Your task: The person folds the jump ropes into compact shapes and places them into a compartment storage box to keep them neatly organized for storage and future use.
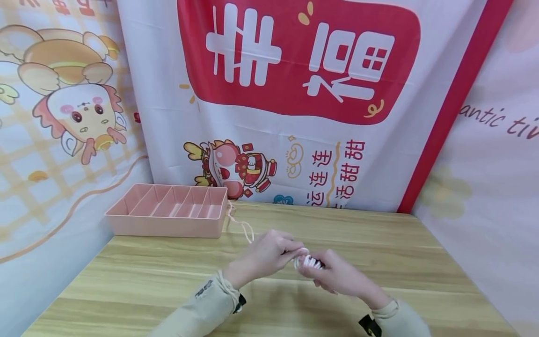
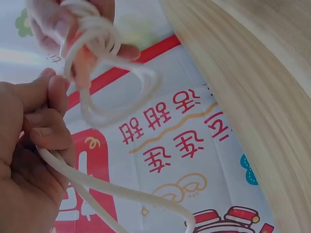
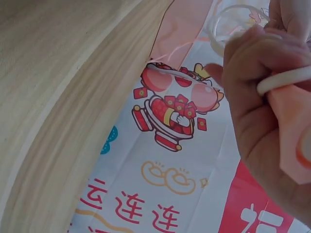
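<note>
Over the middle of the table, my right hand (image 1: pixel 338 275) grips a bunched coil of white cord (image 1: pixel 311 262). A pink handle-like piece (image 3: pixel 291 116) is in that grip too, with cord wrapped over it; its exact kind cannot be told. Close by on the left, my left hand (image 1: pixel 267 255) pinches the cord between curled fingers. In the left wrist view, a loose loop hangs below the coil, and two strands of cord (image 2: pixel 116 189) trail from the left hand. The head view shows the trailing cord (image 1: pixel 246 229) reaching toward the right end of a pink box.
The pink box (image 1: pixel 166 227), split by dividers into several compartments, stands at the table's back left. Printed cloth (image 1: pixel 379 164) hangs behind the wooden table (image 1: pixel 139 281) and along both sides.
</note>
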Motion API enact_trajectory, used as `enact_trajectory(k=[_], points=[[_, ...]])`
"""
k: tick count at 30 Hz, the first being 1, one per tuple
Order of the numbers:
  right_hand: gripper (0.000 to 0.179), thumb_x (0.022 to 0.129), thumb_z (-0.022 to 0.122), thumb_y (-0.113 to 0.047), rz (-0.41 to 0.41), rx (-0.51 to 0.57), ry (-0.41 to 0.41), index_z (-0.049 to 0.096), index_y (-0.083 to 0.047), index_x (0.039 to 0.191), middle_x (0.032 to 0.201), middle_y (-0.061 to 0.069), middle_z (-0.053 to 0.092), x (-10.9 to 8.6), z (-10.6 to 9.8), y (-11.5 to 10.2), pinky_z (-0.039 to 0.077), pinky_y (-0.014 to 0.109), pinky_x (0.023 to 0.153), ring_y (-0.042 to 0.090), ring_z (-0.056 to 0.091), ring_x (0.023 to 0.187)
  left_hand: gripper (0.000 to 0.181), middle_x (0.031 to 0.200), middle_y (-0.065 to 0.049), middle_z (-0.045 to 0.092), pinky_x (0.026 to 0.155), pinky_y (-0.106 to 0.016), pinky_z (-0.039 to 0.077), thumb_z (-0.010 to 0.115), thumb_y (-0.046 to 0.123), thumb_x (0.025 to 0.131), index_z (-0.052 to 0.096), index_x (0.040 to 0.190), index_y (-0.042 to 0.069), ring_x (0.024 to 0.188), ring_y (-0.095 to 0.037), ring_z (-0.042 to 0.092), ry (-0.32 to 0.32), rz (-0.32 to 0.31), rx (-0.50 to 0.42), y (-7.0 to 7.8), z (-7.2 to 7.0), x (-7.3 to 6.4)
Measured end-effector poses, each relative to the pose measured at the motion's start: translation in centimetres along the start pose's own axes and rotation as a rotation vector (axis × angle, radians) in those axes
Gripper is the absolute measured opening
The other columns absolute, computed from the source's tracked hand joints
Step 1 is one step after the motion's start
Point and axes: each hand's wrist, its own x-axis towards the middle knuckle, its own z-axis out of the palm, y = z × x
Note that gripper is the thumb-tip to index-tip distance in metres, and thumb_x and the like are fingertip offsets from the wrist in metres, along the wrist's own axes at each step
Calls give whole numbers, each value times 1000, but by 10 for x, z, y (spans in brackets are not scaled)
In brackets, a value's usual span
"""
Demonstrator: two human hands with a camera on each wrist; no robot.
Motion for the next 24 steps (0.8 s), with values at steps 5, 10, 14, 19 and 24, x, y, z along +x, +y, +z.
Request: enact_trajectory(k=[5, 10, 14, 19, 24], points=[[30, 101, 56, -34, 30, 116, 88, 64, -6, 93, 63, 9, 55, 3, -2, 4, 38, 21, 37, 11, 45, 43, 15, 86, 1, 70, 62, -11, 45, 70, 14, 94, 77, 106, 8, 70, -1, 57, 64, -1, -10, 3, 5, 0], [33, 102, 54, -35, 53, 178, 172, 62, -3, 101, 68, 9, 55, 3, -5, 6, 41, 22, 43, 13, 48, 50, 29, 102, -4, 71, 75, -13, 49, 68, 11, 95, 69, 123, 4, 86, -7, 63, 67, 2, -65, 5, 8, 1], [35, 103, 53, -33, 98, 292, 242, 59, 2, 105, 72, 9, 54, 4, -9, 6, 42, 23, 46, 15, 49, 55, 31, 100, -4, 69, 70, -11, 47, 67, 8, 95, 67, 125, 3, 82, -5, 59, 82, 13, -134, 3, 10, 1], [35, 102, 56, -29, 139, 484, 309, 54, 6, 105, 75, 10, 52, 4, -14, 5, 43, 23, 49, 15, 49, 58, 24, 85, 1, 63, 59, -10, 44, 66, 7, 95, 71, 118, 2, 71, -1, 52, 85, -4, -189, -3, 13, -1], [29, 103, 55, -26, 83, 540, 262, 55, 3, 103, 77, 10, 51, 3, -16, 5, 42, 22, 50, 14, 48, 57, 23, 86, 3, 63, 58, -13, 45, 66, 7, 95, 72, 116, 4, 71, -2, 52, 58, -78, -240, -15, 18, -7]])
